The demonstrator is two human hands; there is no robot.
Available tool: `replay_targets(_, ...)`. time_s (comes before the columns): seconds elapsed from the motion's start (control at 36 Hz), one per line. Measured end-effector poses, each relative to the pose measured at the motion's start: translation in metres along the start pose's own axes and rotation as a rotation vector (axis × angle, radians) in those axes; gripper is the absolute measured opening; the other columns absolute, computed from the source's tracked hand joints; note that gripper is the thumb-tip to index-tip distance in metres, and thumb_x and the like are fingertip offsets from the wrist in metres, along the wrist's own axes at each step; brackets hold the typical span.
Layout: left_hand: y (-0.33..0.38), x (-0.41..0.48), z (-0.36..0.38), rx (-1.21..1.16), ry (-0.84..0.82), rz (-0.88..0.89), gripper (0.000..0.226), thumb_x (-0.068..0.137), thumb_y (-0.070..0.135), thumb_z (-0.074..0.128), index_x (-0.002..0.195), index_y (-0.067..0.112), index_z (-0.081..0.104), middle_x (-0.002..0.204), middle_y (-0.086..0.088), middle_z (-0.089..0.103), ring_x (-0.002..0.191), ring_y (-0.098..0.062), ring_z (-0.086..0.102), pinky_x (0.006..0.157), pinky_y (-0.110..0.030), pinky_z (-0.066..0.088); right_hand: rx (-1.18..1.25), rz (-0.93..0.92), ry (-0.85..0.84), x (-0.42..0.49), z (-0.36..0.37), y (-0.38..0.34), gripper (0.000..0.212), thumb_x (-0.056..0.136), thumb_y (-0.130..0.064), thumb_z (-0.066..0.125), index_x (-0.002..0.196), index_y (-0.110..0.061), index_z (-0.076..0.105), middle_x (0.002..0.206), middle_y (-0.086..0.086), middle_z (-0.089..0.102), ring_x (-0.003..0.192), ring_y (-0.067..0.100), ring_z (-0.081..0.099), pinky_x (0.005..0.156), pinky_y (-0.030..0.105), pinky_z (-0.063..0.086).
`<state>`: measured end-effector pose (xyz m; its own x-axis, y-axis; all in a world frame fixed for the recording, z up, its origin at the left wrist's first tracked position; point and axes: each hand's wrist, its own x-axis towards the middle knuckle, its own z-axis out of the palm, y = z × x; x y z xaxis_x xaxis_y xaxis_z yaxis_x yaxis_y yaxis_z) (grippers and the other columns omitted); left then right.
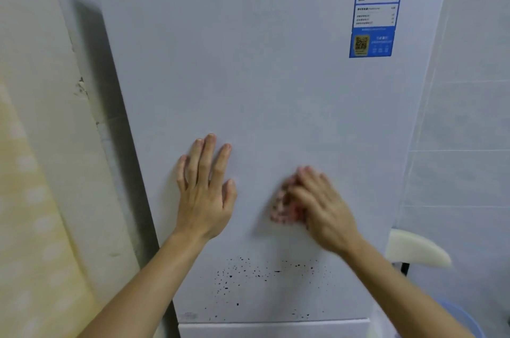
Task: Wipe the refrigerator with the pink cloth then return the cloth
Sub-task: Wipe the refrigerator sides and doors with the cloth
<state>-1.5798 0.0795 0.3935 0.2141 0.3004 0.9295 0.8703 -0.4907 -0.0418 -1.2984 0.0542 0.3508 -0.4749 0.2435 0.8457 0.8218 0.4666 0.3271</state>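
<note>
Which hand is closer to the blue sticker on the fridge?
The right hand. It presses the pink cloth on the door, below and slightly left of the blue sticker. The left hand lies flat, farther left.

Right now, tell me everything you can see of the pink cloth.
The pink cloth is bunched and motion-blurred, with a speckled or patterned look. The right hand presses it against the white refrigerator door and covers most of it. It sits above the dark specks and right of the flat left hand.
</note>
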Motion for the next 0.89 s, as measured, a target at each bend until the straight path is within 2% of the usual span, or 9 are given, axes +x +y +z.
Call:
replay_targets(0.11,-0.004,0.001,-0.004,-0.005,-0.015,0.018,0.07,0.098,0.024,0.052,0.163,0.017,0.029,0.174,-0.011,0.017,0.162,-0.028,0.01,0.128,-0.056,0.011,-0.044,0.306,0.367,0.092,-0.035,0.035,0.04,0.107,-0.008,0.045,0.146,-0.007,0.058,0.165,0.027,0.029,0.161,0.03,0.015,0.131,0.043,0.006)
replay_targets(0.22,-0.012,-0.001,-0.006,0.021,0.002,0.029,0.069,0.097,0.025,0.052,0.162,0.017,0.029,0.173,-0.013,0.019,0.161,-0.031,0.013,0.127,-0.059,0.013,-0.005,0.569,0.546,0.171,-0.043,0.037,0.055,0.1,-0.001,0.047,0.154,-0.001,0.047,0.164,0.032,0.032,0.155,0.048,0.024,0.131,0.051,0.012)
replay_targets(0.33,-0.022,-0.002,-0.007,0.005,0.028,-0.013,0.072,0.095,0.028,0.053,0.161,0.012,0.029,0.172,-0.016,0.018,0.161,-0.033,0.011,0.128,-0.058,0.012,-0.09,0.43,0.443,0.166,-0.023,0.002,0.054,0.103,-0.013,0.05,0.156,-0.009,0.047,0.165,0.028,0.032,0.156,0.047,0.024,0.13,0.053,0.017)
replay_targets(0.5,-0.028,-0.001,-0.006,-0.008,0.036,-0.032,0.071,0.096,0.024,0.048,0.162,0.008,0.026,0.172,-0.018,0.016,0.161,-0.034,0.011,0.129,-0.056,0.01,-0.071,0.081,0.11,0.058,0.022,-0.057,0.053,0.106,-0.029,0.054,0.158,-0.022,0.046,0.169,0.011,0.031,0.159,0.027,0.026,0.13,0.046,0.021)
replay_targets(0.58,-0.027,-0.001,-0.007,-0.018,0.029,-0.035,0.068,0.098,0.023,0.045,0.162,0.007,0.027,0.173,-0.018,0.014,0.161,-0.035,0.01,0.129,-0.057,0.008,-0.083,-0.051,-0.021,0.017,0.026,-0.057,0.05,0.108,-0.025,0.05,0.158,-0.02,0.045,0.169,0.007,0.033,0.159,0.024,0.025,0.131,0.043,0.021)
replay_targets(0.67,-0.028,-0.001,-0.009,-0.022,0.022,-0.033,0.068,0.098,0.023,0.044,0.162,0.007,0.027,0.173,-0.017,0.013,0.161,-0.035,0.01,0.128,-0.058,0.01,-0.098,-0.136,-0.108,0.015,0.017,-0.041,0.061,0.1,-0.011,0.055,0.159,-0.015,0.042,0.169,0.01,0.032,0.159,0.025,0.025,0.132,0.043,0.018)
replay_targets(0.75,-0.031,0.0,-0.009,-0.02,0.027,-0.029,0.068,0.098,0.023,0.045,0.162,0.009,0.027,0.173,-0.017,0.015,0.161,-0.034,0.012,0.128,-0.057,0.012,-0.07,-0.111,-0.019,0.044,0.002,-0.025,0.05,0.105,-0.008,0.043,0.155,-0.011,0.048,0.165,0.015,0.038,0.157,0.029,0.03,0.128,0.048,0.027)
replay_targets(0.81,-0.034,0.0,-0.01,-0.013,0.028,-0.022,0.068,0.098,0.024,0.045,0.162,0.009,0.028,0.172,-0.016,0.017,0.161,-0.033,0.013,0.128,-0.057,0.013,-0.055,0.001,0.118,0.077,-0.01,-0.012,0.047,0.105,-0.006,0.049,0.152,-0.008,0.052,0.162,0.02,0.041,0.156,0.034,0.033,0.126,0.054,0.031)
replay_targets(0.89,-0.037,0.002,-0.012,0.006,0.043,-0.008,0.067,0.098,0.024,0.046,0.161,0.009,0.029,0.172,-0.017,0.019,0.16,-0.034,0.014,0.128,-0.058,0.013,-0.045,0.25,0.344,0.14,-0.023,-0.003,0.048,0.105,-0.006,0.05,0.153,-0.008,0.051,0.163,0.026,0.036,0.156,0.04,0.028,0.129,0.053,0.023)
